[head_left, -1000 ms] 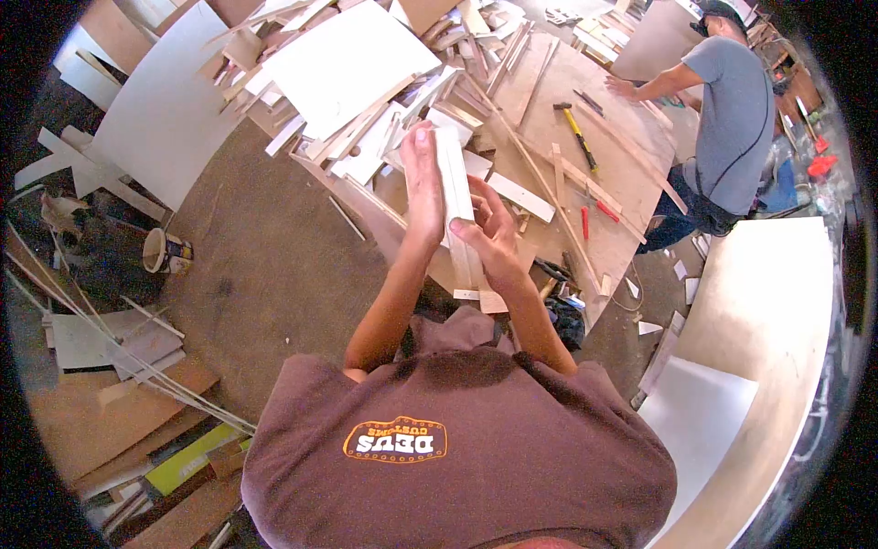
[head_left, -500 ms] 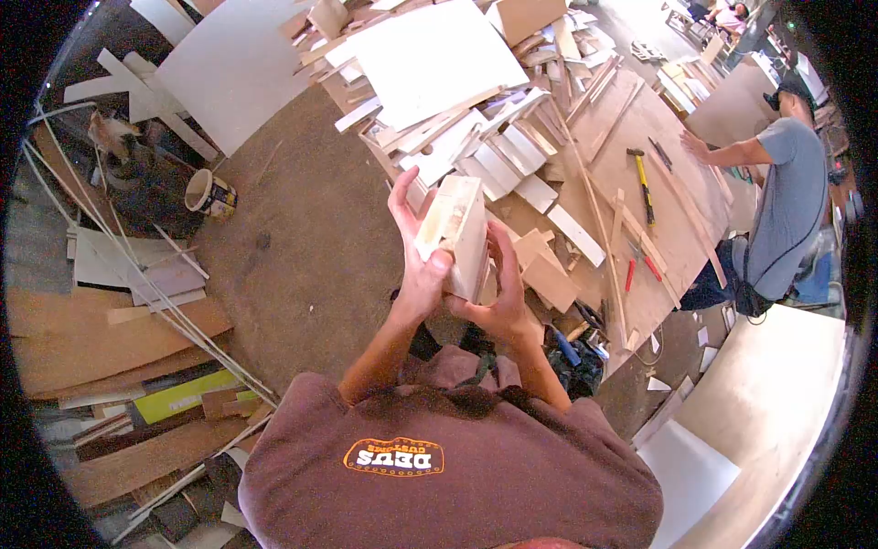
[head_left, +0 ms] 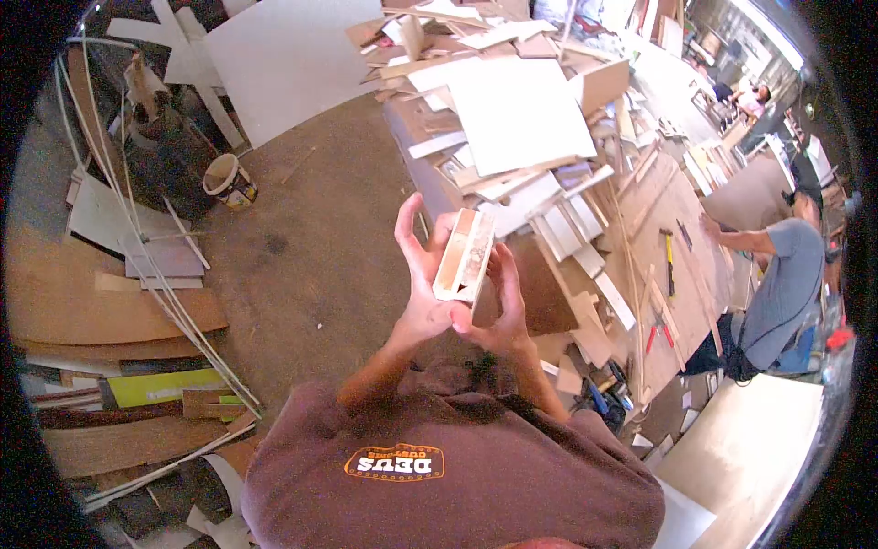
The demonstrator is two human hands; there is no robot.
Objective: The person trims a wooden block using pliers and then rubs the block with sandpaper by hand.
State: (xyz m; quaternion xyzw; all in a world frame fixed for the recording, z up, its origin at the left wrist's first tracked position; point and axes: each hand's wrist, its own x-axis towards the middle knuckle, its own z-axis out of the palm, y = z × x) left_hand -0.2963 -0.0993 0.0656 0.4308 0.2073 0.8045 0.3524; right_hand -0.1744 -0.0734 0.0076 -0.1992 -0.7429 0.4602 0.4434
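Note:
A short wooden block (head_left: pixel 465 254), pale with layered strips along its upturned face, is held up in front of my chest. My left hand (head_left: pixel 425 293) grips its left side, thumb at the near end and index finger lifted away. On the other side, my right hand (head_left: pixel 503 306) supports the block with thumb and fingers curved around it. Both thumbs come close together at the block's near end. The underside of the block is hidden.
Ahead right, a workbench (head_left: pixel 654 206) carries piled wood offcuts, a white board (head_left: pixel 521 114), a yellow-handled hammer (head_left: pixel 669 261) and red-handled pliers (head_left: pixel 658 334). A co-worker (head_left: pixel 786 284) stands at its right side. A bucket (head_left: pixel 229 180) and stacked boards (head_left: pixel 119 316) are on the left.
The block has been turned so its layered narrow face points up, and both hands have shifted around it. My view has swung left, moving the bench rightward and lower.

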